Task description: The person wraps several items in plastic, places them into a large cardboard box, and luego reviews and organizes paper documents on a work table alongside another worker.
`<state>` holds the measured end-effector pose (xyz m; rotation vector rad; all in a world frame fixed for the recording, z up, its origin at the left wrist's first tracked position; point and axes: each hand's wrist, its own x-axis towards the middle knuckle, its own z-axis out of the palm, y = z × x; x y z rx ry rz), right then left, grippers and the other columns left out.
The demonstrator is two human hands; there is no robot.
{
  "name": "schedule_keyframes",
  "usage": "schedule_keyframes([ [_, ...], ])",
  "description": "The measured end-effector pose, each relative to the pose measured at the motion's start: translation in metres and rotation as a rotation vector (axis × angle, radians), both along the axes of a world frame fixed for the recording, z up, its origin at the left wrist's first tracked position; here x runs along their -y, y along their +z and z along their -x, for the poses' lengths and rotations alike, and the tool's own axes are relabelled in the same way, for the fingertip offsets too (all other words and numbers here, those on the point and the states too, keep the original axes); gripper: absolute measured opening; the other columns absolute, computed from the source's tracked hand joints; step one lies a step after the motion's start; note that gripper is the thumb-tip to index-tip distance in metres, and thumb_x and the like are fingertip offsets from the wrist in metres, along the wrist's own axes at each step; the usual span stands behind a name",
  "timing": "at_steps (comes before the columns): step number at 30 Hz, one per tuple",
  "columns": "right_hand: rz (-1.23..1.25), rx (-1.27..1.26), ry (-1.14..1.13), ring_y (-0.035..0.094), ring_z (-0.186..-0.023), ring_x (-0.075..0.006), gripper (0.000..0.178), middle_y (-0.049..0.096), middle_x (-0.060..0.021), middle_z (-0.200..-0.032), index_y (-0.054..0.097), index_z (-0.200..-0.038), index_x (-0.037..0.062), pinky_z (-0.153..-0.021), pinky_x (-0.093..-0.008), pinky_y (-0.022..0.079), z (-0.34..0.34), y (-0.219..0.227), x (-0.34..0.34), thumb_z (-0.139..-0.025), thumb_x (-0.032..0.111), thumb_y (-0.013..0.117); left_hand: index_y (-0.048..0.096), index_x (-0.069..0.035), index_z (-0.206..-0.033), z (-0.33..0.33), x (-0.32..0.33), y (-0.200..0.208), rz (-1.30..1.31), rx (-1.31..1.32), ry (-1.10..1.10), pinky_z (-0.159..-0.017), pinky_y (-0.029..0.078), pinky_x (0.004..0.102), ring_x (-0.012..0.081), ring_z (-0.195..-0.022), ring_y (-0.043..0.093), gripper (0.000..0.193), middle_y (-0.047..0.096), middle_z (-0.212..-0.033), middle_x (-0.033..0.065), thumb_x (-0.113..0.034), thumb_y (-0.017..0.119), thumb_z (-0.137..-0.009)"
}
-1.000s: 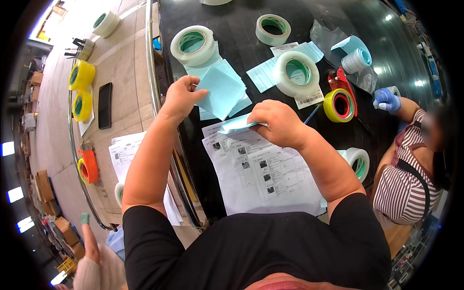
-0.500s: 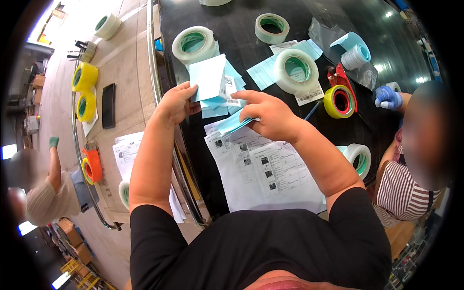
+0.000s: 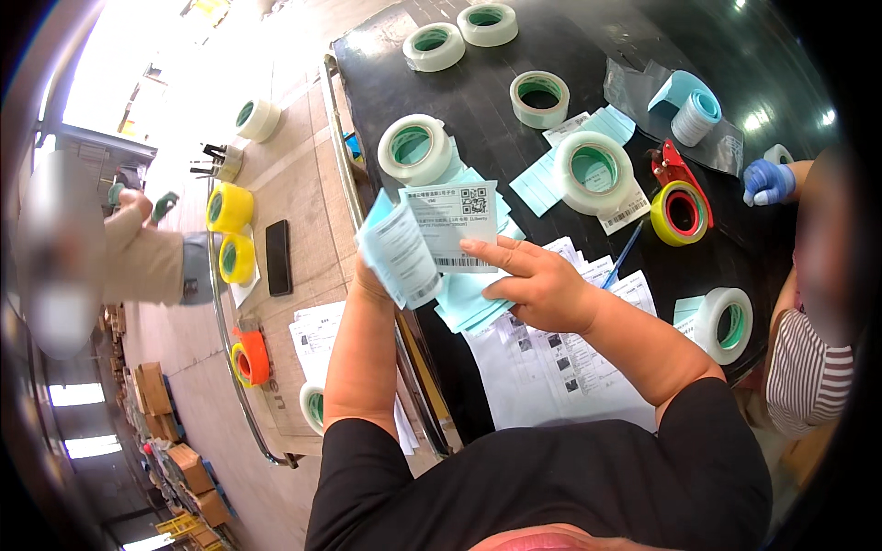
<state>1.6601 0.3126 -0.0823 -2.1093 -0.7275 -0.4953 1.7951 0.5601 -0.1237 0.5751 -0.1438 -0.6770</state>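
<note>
My left hand [image 3: 367, 281], mostly hidden behind paper, is closed on a folded strip of printed labels [image 3: 447, 225] with pale blue backing. One label faces up; another part is bent toward the left. My right hand [image 3: 549, 289] lies just right of it, its index fingertip on the label's lower edge. Its other fingers are curled on light-blue label sheets [image 3: 470, 301]. Beneath these hands are printed paper forms [image 3: 514, 376], with a blue pen [image 3: 624, 254] lying on them. A clear tape roll [image 3: 398, 165] stands on more blue labels just beyond.
On the black table [image 3: 588, 41] are several clear tape rolls, a red tape dispenser [image 3: 698, 190] with yellow tape, and a blue label roll [image 3: 695, 119]. A cart [image 3: 303, 170] at left carries a phone [image 3: 277, 258] and yellow tape rolls. A co-worker's blue-gloved hand [image 3: 767, 182] is at right.
The view has shifted, so the table sits lower and further right. The labels in my left hand have turned and fanned out, showing print. The person at left has moved.
</note>
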Motion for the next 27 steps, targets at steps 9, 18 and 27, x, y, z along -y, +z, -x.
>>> schedule_keyframes([
  [9, -0.001, -0.049, 0.005, 0.058, -0.12, -0.0362, 0.023, 0.056, -0.0111, -0.14, 0.062, -0.08, 0.0055, -0.095, -0.0389, 0.052, 0.001, 0.0, 0.006, -0.062, -0.009, 0.067, 0.061, -0.004, -0.121, -0.001, -0.009, -0.013, -0.37, 0.135, 0.063, -0.077, 0.058, 0.0436, 0.0307, -0.101, 0.064, 0.046, 0.064, -0.118, 0.0169, -0.041, 0.059, -0.094],
  [18, -0.019, -0.049, 0.003, 0.057, -0.122, -0.0352, 0.024, 0.055, -0.013, -0.141, 0.062, -0.079, 0.0055, -0.097, -0.0408, 0.05, -0.001, -0.003, 0.005, -0.061, -0.009, 0.068, 0.063, -0.004, -0.119, 0.001, 0.003, 0.001, -0.251, 0.092, 0.021, -0.066, 0.062, 0.0499, 0.0335, -0.088, 0.071, 0.05, 0.068, -0.11, 0.0187, -0.041, 0.067, -0.086],
  [27, -0.022, -0.129, 0.157, 0.053, -0.126, -0.0375, 0.027, 0.056, -0.0122, -0.138, 0.064, -0.08, 0.0099, -0.099, -0.0446, 0.049, 0.009, 0.004, 0.013, -0.059, -0.007, 0.07, 0.061, -0.005, -0.107, 0.009, 0.013, 0.019, -0.366, 0.049, -0.096, -0.081, 0.056, 0.0327, 0.0181, -0.091, 0.068, 0.028, 0.068, -0.102, 0.0068, -0.001, 0.071, -0.081],
])
